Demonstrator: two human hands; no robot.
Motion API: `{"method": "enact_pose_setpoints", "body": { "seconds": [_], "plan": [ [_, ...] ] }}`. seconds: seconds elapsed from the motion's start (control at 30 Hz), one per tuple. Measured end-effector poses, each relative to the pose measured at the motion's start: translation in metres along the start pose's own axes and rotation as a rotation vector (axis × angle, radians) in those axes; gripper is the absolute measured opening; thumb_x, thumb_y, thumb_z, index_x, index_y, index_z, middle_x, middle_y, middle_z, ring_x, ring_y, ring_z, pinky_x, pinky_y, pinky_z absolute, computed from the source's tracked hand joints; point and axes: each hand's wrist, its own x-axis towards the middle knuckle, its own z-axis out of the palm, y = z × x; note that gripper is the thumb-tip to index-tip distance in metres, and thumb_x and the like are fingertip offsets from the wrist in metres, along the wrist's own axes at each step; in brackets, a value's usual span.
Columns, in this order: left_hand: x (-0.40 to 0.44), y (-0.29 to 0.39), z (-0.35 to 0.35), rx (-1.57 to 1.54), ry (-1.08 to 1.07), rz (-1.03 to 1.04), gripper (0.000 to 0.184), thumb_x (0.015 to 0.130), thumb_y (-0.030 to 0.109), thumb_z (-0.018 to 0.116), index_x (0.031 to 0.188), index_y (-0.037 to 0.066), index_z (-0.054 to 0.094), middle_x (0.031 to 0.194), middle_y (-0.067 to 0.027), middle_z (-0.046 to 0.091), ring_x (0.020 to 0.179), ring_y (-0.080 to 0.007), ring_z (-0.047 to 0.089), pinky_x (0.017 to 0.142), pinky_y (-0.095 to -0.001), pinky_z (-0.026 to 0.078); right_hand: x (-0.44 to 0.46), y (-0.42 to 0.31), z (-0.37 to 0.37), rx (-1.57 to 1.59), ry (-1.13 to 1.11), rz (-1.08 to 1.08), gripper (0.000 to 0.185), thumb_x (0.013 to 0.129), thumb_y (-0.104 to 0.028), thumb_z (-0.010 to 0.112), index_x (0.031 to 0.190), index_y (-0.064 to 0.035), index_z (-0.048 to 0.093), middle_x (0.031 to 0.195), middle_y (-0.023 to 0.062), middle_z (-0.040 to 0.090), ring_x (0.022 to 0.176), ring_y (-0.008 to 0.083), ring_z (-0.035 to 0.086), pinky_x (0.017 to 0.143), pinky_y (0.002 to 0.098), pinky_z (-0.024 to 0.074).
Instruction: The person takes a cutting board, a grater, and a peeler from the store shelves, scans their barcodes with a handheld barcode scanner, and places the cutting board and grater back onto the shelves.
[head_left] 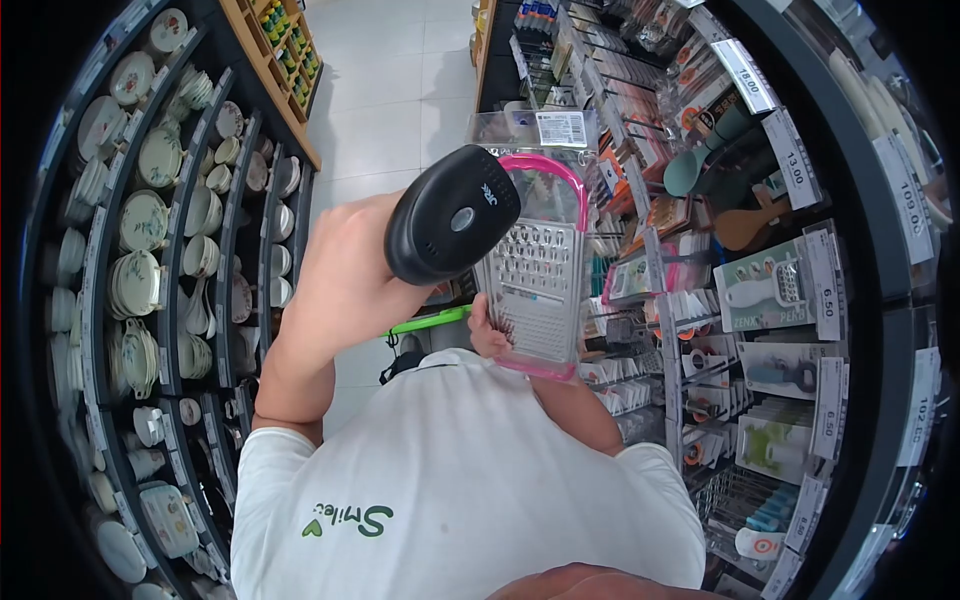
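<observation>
scanner overlaps grater, which partly hides right hand

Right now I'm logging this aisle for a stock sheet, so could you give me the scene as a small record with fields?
place: shop aisle with a pale tiled floor
left hand: closed around a black handheld scanner
right hand: holding a pink-rimmed metal grater near its lower end
label: white, at the grater's far end
left side: patterned dishes on dark shelves
right side: packaged kitchen tools and a green spoon
clothing: white shirt, green lettering
unclear: whether scanner and grater touch
</observation>
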Motion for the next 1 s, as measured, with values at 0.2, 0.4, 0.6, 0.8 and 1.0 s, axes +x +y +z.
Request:
{"method": "enact_pose_setpoints", "body": {
  "seconds": [0.2,0.4,0.6,0.8,1.0],
  "plan": [
    [-0.002,-0.004,-0.003,0.042,0.052,0.074,0.025,0.056,0.003,0.071,0.079,0.001,0.062,0.072,-0.0182,0.062,0.068,-0.0385,0.06,0.059,-0.0366,0.049,0.001,0.002,-0.008,0.013,-0.045,-0.004,0.073,0.077,-0.062,0.052,0.101,0.0062,0.049,0.067,0.0058,0.043,0.055,0.012,0.039,0.052,0.024,0.0306],
    [-0.014,-0.029,0.014,-0.238,0.281,-0.074,0.027,0.064,0.0,0.072,0.089,-0.002,0.063,0.077,-0.0119,0.066,0.066,-0.0198,0.065,0.063,-0.0292,0.049,-0.004,0.009,-0.009,-0.016,-0.01,0.007,0.07,0.079,-0.063,0.049,0.1,0.0046,0.05,0.065,0.0052,0.044,0.052,0.0126,0.039,0.05,0.025,0.0304],
    [-0.033,-0.074,0.062,-0.758,0.527,-0.236,0.025,0.09,0.012,0.059,0.113,0.001,0.057,0.1,-0.0096,0.065,0.08,-0.0131,0.064,0.064,-0.0237,0.047,0.011,0.017,-0.002,-0.034,-0.09,0.084,0.068,0.082,-0.063,0.044,0.097,0.0037,0.051,0.06,0.0044,0.043,0.052,0.0144,0.041,0.05,0.0272,0.0319],
    [-0.044,-0.097,0.068,-0.981,0.436,-0.263,0.031,0.085,0.0,0.058,0.116,-0.001,0.053,0.098,-0.0099,0.063,0.087,-0.0161,0.06,0.077,-0.0288,0.047,0.047,0.037,0.008,0.01,-0.067,0.164,0.068,0.084,-0.06,0.044,0.099,0.0061,0.051,0.064,0.0093,0.05,0.053,0.016,0.046,0.048,0.0258,0.0359],
    [-0.047,-0.107,0.044,-1.006,0.547,-0.26,0.03,0.081,-0.006,0.058,0.11,-0.001,0.053,0.094,-0.0077,0.06,0.087,-0.0158,0.059,0.081,-0.0305,0.047,0.073,0.04,0.044,-0.233,0.188,0.269,0.066,0.086,-0.054,0.046,0.116,0.0051,0.05,0.077,0.0117,0.056,0.07,0.0209,0.055,0.063,0.0292,0.0446]
  ]
}}
